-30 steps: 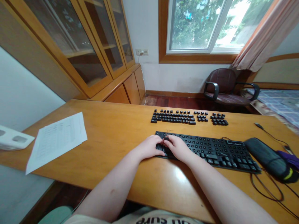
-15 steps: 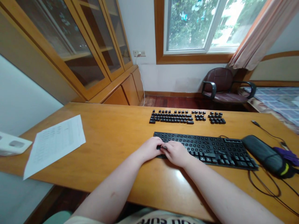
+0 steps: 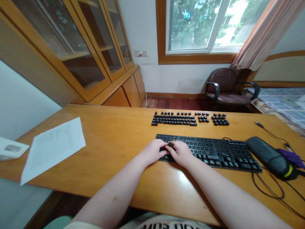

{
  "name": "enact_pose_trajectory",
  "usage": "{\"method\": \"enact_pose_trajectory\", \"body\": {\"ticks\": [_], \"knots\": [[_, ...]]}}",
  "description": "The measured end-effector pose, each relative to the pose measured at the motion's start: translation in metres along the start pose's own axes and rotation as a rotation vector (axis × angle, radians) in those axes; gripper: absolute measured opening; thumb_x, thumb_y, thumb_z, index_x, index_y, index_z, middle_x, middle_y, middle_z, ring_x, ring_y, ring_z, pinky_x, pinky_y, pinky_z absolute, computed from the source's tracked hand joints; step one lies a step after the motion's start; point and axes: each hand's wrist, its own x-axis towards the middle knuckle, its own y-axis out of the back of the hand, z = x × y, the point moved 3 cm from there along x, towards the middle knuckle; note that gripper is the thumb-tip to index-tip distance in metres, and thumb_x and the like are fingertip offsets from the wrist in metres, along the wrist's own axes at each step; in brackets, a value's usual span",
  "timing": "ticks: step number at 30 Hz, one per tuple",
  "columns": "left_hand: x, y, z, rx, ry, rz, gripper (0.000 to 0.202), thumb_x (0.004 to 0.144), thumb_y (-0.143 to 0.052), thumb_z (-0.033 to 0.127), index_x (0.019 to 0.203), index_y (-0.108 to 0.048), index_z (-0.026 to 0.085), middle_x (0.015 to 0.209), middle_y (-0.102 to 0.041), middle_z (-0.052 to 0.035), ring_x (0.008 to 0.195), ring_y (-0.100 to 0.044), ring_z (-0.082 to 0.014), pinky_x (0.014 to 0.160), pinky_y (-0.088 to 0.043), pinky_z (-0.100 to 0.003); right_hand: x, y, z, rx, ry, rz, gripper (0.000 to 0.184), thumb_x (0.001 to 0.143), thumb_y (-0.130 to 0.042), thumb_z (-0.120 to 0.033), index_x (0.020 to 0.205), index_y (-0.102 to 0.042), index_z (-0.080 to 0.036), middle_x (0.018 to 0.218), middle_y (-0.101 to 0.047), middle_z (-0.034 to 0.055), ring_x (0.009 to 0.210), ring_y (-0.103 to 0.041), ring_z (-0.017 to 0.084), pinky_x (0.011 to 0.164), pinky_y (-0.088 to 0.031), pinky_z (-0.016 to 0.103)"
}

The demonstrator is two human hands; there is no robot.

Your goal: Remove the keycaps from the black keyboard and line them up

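across our wooden desk, loose keycaps line the far side, the keyboard is bare but for some near keys, and at its left end our right hand pinches a small dark piece, though what our left hand grips we cannot tell.

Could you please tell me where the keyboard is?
In the head view, the keyboard lies right of centre on the desk, just left of the dark case.

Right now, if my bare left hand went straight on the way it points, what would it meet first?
Your left hand would probably meet the small dark piece at your bare right hand first, over the black plastic keyboard; depth is unclear, so they may be touching.
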Motion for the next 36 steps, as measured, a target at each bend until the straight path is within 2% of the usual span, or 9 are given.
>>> {"method": "enact_pose_trajectory", "body": {"ticks": [6, 10, 13, 16, 20, 25, 29, 36], "knots": [[0.0, 0.004, -0.001, -0.183, 0.07, 0.097, 0.027, 0.077, -0.062, 0.024, 0.104, -0.065, 0.021, 0.09, -0.063, -0.0035, 0.082, -0.057, -0.0159, 0.076, -0.047, -0.028, 0.001, 0.008, 0.005, 0.18, -0.079, 0.112, 0.021, 0.086, -0.049, -0.031, 0.087, -0.067, -0.02, 0.084, -0.07, 0.0052, 0.078, -0.064, 0.019, 0.072, -0.047, 0.029], [0.001, 0.001, -0.004, -0.392, 0.138, 0.165, 0.035, 0.074, -0.063, 0.019, 0.109, -0.062, 0.019, 0.097, -0.064, -0.0048, 0.082, -0.06, -0.015, 0.078, -0.05, -0.029, 0.001, 0.011, 0.007, 0.32, -0.084, 0.172, 0.018, 0.084, -0.053, -0.031, 0.089, -0.067, -0.021, 0.089, -0.071, 0.0055, 0.084, -0.065, 0.02, 0.078, -0.048, 0.032], [0.001, -0.001, -0.006, -0.493, 0.157, 0.207, 0.044, 0.069, -0.067, 0.016, 0.112, -0.058, 0.019, 0.093, -0.065, -0.0034, 0.084, -0.061, -0.0153, 0.084, -0.05, -0.031, 0.002, 0.011, 0.009, 0.462, -0.091, 0.196, 0.02, 0.085, -0.053, -0.033, 0.086, -0.067, -0.02, 0.085, -0.07, 0.0055, 0.081, -0.065, 0.02, 0.078, -0.049, 0.032], [0.001, -0.003, -0.008, -0.529, 0.151, 0.202, 0.05, 0.068, -0.068, 0.015, 0.116, -0.055, 0.02, 0.091, -0.065, -0.0023, 0.084, -0.062, -0.0148, 0.085, -0.05, -0.031, 0.003, 0.008, 0.012, 0.552, -0.115, 0.18, 0.029, 0.087, -0.048, -0.036, 0.078, -0.067, -0.018, 0.078, -0.069, 0.0059, 0.074, -0.065, 0.019, 0.074, -0.051, 0.031], [0.001, -0.004, -0.01, -0.532, 0.171, 0.234, 0.045, 0.068, -0.068, 0.018, 0.112, -0.057, 0.018, 0.091, -0.066, -0.0039, 0.083, -0.062, -0.015, 0.082, -0.051, -0.031, 0.003, 0.007, 0.013, 0.579, -0.115, 0.168, 0.027, 0.086, -0.051, -0.037, 0.081, -0.069, -0.018, 0.081, -0.07, 0.0066, 0.076, -0.065, 0.019, 0.074, -0.052, 0.032], [0.002, 0.0, -0.006, -0.453, 0.165, 0.21, 0.026, 0.07, -0.068, 0.023, 0.095, -0.067, 0.017, 0.095, -0.068, -0.0056, 0.083, -0.063, -0.0169, 0.081, -0.051, -0.03, 0.002, 0.009, 0.011, 0.555, 0.025, 0.162, 0.019, 0.084, -0.055, -0.032, 0.085, -0.07, -0.021, 0.085, -0.071, 0.0061, 0.082, -0.065, 0.019, 0.079, -0.051, 0.034], [0.001, 0.004, -0.001, -0.399, 0.158, 0.156, 0.024, 0.072, -0.066, 0.025, 0.096, -0.069, 0.019, 0.095, -0.07, -0.0038, 0.086, -0.064, -0.0179, 0.082, -0.05, -0.03, 0.002, 0.008, 0.01, 0.525, 0.116, 0.114, 0.018, 0.085, -0.054, -0.03, 0.087, -0.07, -0.022, 0.085, -0.069, 0.0058, 0.083, -0.064, 0.018, 0.079, -0.05, 0.034], [0.001, 0.006, 0.002, -0.281, 0.088, 0.183, 0.027, 0.075, -0.064, 0.023, 0.102, -0.068, 0.023, 0.099, -0.07, -0.0018, 0.089, -0.062, -0.0177, 0.084, -0.048, -0.03, 0.005, 0.006, 0.011, 0.542, 0.035, 0.079, 0.021, 0.085, -0.053, -0.033, 0.085, -0.069, -0.021, 0.082, -0.07, 0.0055, 0.082, -0.064, 0.019, 0.08, -0.05, 0.036]]}}
